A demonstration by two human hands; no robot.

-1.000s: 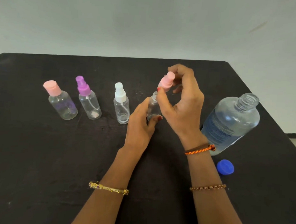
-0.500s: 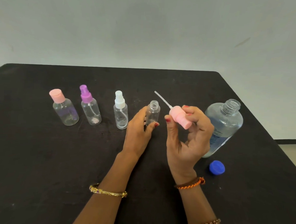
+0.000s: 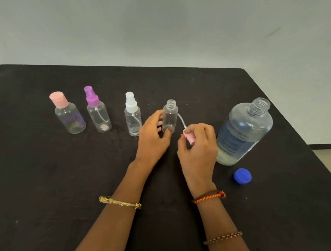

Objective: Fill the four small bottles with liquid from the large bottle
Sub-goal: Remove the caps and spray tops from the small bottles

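Open small bottle (image 3: 170, 116): stands upright on the black table (image 3: 47, 168), fourth in the row, between the white-capped bottle and the large bottle. Its neck is uncapped and it appears empty.
Left hand (image 3: 153, 136): fingers curled round the lower body of the open small bottle, thumb on its near side, steadying it on the table.
Right hand (image 3: 197, 143): pinches the pink spray head (image 3: 189, 137) low above the table, just right of the open bottle. The dip tube (image 3: 181, 120) trails up and left, ending close to the bottle wall; contact cannot be confirmed.
Handling, small bottle: thin clear plastic, judged very light and easy to tip. Hold it at the lower body while pouring.
Handling, large bottle (image 3: 243, 131): clear plastic, cap off, roughly half to two-thirds full of clear liquid. Judged heavy enough to need a full grasp round the mid-body, and the smooth wall could be slippery if wet. The wide mouth against the narrow neck makes spillage likely, so tilt slowly.
Blue cap (image 3: 242, 176): lies on the table in front of the large bottle.
Remaining bottles: pink flip-cap bottle (image 3: 69, 115), purple spray bottle (image 3: 98, 111) and white spray bottle (image 3: 133, 116), all capped and upright. Each appears empty, though the wide-angle view is soft and a thin residue cannot be excluded.
Progress: judged early, no small bottle filled.
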